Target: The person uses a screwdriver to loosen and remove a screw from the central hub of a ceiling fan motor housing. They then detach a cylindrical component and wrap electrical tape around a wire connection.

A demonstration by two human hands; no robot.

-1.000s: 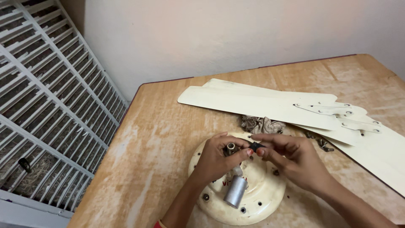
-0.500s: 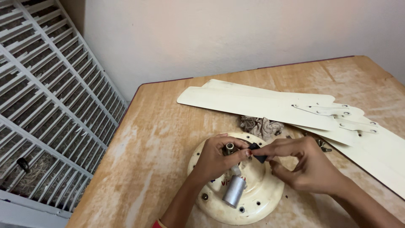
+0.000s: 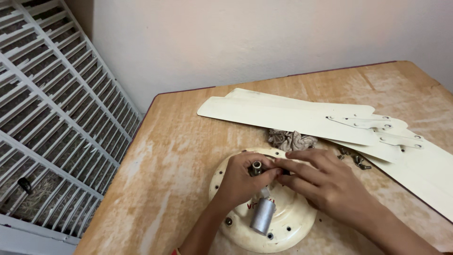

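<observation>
A round cream fan motor housing [image 3: 288, 231] lies flat on the wooden table [image 3: 179, 156]. A short metal shaft [image 3: 256, 167] stands up from its middle, and a silver cylinder-shaped capacitor [image 3: 262, 215] lies on its top. My left hand [image 3: 241, 178] is closed around the shaft. My right hand [image 3: 325, 182] pinches a small dark part against the shaft from the right; that part is mostly hidden by my fingers.
Cream fan blades [image 3: 292, 115] with metal brackets lie stacked behind and to the right. A crumpled grey rag [image 3: 290, 140] and loose bolts [image 3: 358, 162] sit between the blades and the housing. A white window grille [image 3: 52, 118] runs along the table's left side.
My right hand has moved left, closer over the shaft, and now covers more of the small dark part. My left hand keeps its hold.
</observation>
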